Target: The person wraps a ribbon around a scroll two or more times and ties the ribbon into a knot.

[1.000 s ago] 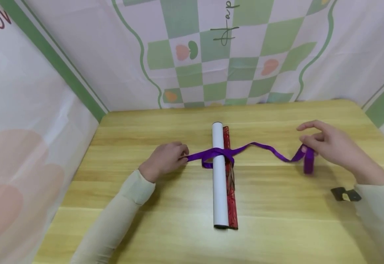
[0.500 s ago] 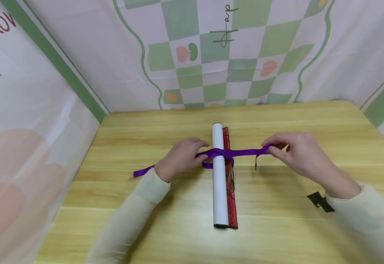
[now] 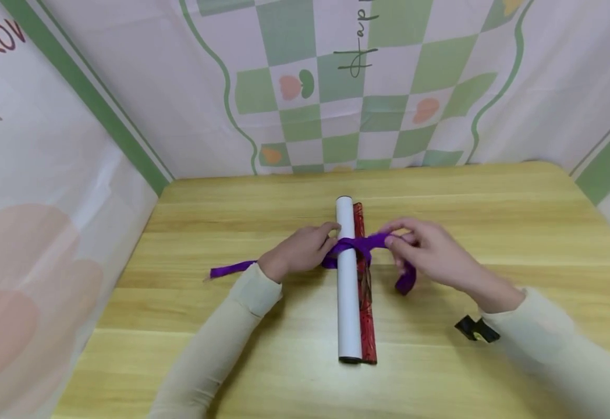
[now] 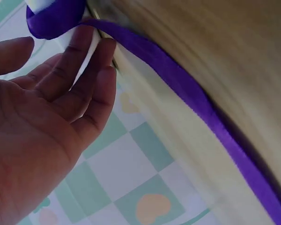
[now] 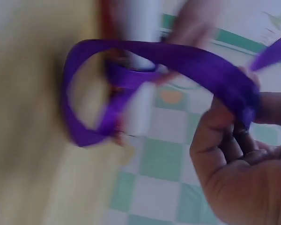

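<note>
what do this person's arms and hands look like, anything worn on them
Left hand and right hand are bare, with no gloves or rings visible. Left sleeve and right sleeve are long, pale cream and plain.

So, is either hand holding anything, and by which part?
The right hand pinches the flat, glossy purple ribbon partway along, not at an end; the left hand, fingers relaxed, appears to grip nothing.

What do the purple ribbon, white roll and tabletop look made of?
Purple ribbon: probably satin-like fabric; it shines softly and curls into loops.
White roll: paper or thin plastic, I can't say which; smooth, plain surface.
Tabletop: wood or wood-look laminate; pale grain, soft sheen.
</note>
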`<state>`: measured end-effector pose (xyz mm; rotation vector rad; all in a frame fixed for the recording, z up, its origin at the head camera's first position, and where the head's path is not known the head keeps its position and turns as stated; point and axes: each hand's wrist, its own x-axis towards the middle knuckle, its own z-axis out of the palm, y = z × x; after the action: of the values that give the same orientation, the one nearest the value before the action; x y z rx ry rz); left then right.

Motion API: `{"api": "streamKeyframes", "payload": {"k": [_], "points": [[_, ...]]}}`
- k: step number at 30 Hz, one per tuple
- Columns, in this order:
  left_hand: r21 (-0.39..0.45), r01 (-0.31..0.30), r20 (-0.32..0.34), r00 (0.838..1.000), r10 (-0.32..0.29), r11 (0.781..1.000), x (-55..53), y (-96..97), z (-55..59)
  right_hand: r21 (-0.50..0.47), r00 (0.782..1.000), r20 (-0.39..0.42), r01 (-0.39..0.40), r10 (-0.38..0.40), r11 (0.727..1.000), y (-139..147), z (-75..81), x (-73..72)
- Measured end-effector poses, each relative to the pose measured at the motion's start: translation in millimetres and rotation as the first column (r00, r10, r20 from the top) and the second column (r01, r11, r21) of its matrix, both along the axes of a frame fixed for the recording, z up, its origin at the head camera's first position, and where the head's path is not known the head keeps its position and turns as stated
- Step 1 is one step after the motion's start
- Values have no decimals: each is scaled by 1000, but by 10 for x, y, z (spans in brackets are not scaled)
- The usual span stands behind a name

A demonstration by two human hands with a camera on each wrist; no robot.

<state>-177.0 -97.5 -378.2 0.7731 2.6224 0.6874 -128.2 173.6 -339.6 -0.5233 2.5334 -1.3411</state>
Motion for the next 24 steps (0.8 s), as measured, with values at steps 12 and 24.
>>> {"api": "streamKeyframes", "payload": {"k": [12,24], "points": [[115,-12,37,999,8,993,-39,-44,3,211,994,-100,68,-47,975,-243,-363,-18],[286,-53,118,993,20,957,-42,-104,30,218,916,-387,204,-107,954,-267,-359,223]]}}
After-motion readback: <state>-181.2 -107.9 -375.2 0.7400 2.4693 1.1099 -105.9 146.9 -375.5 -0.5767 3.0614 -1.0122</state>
